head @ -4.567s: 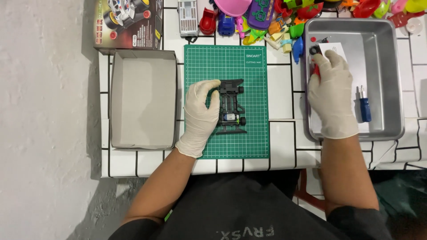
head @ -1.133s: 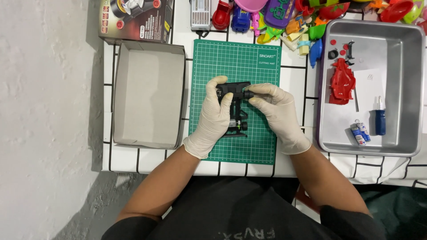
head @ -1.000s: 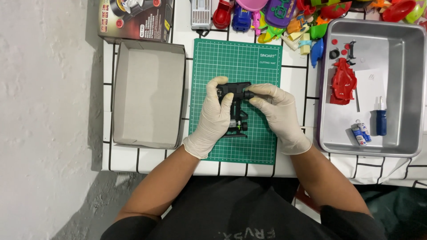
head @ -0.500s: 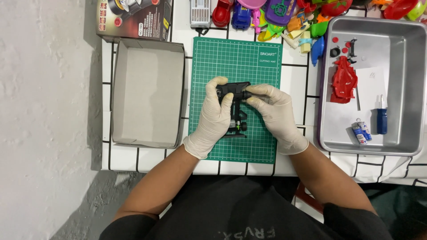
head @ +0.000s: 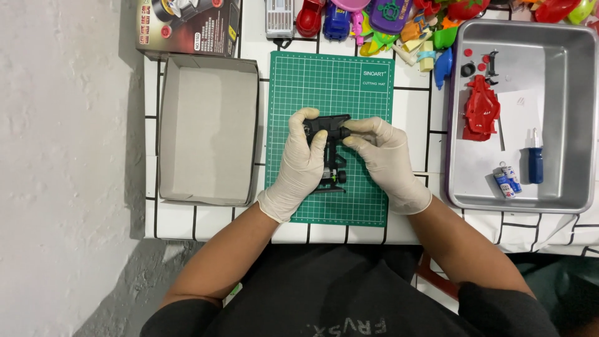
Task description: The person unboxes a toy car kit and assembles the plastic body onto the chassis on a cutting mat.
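Note:
A black toy car chassis (head: 329, 153) lies on the green cutting mat (head: 331, 81). My left hand (head: 301, 165), in a white glove, wraps around the chassis from the left, thumb on its far end. My right hand (head: 384, 159), also gloved, pinches the far right corner of the chassis with thumb and fingertips. Whether a small part sits between those fingertips is hidden. The chassis's near end with its small motor shows below my left thumb.
An empty cardboard box (head: 209, 131) lies left of the mat, a printed box lid (head: 187, 25) behind it. Right stands a metal tray (head: 561, 50) holding a red car body (head: 480, 112), small black parts, a blue screwdriver (head: 535, 163) and batteries. Coloured toys (head: 374, 15) line the back.
Earlier my right hand was in the tray while the left held the chassis; it has since come to the chassis. Over the last second both hands stay almost still.

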